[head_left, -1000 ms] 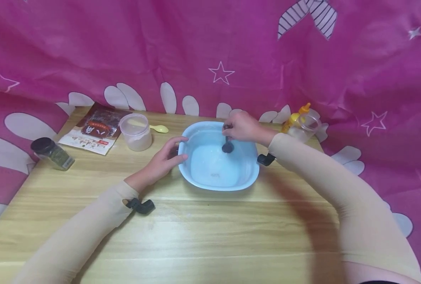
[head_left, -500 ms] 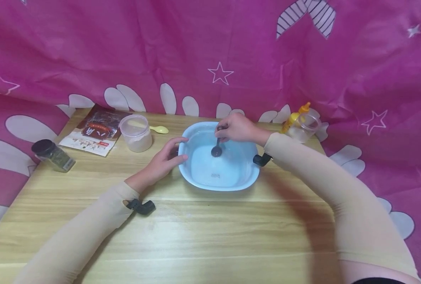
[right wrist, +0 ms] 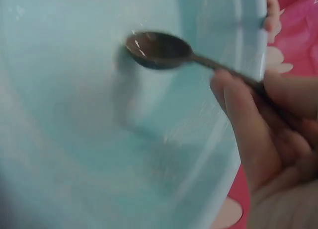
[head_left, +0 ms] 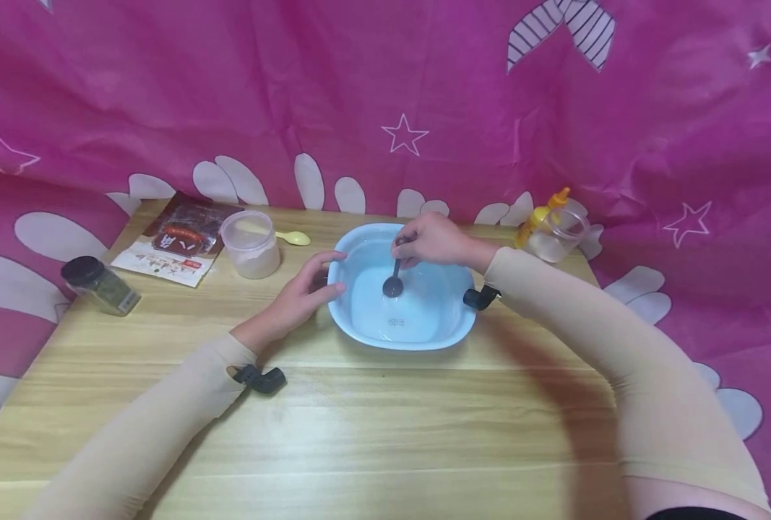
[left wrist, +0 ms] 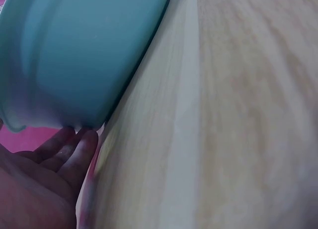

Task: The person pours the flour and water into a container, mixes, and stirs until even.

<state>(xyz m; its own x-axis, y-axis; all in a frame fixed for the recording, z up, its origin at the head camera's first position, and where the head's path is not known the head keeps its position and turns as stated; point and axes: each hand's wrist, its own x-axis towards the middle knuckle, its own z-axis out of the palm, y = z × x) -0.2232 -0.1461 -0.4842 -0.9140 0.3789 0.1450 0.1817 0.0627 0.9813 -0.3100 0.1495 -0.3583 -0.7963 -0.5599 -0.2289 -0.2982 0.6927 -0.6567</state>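
Observation:
A light blue basin (head_left: 401,341) with clear liquid in it stands on the wooden table. At its left side my left hand (head_left: 300,292) holds it, thumb and index finger at the rim. Other fingers of that hand (left wrist: 54,174) touch the outer wall in the left wrist view. Over the basin, my right hand (head_left: 433,240) pinches the handle of a small dark spoon (head_left: 393,287). The spoon's bowl faces up, with wet glints inside it in the right wrist view, and sits low inside the basin.
To the left are a lidded spice jar (head_left: 101,287), a brown and white food packet (head_left: 173,242), a clear tub (head_left: 251,249) of pale powder and a yellow spoon (head_left: 294,237). A yellow bottle (head_left: 533,224) and a clear cup (head_left: 557,235) stand back right, before a pink curtain (head_left: 333,94).
My right hand has moved the spoon left and slightly toward me inside the basin, mostly in the first half second. My left hand has stayed at the basin's rim.

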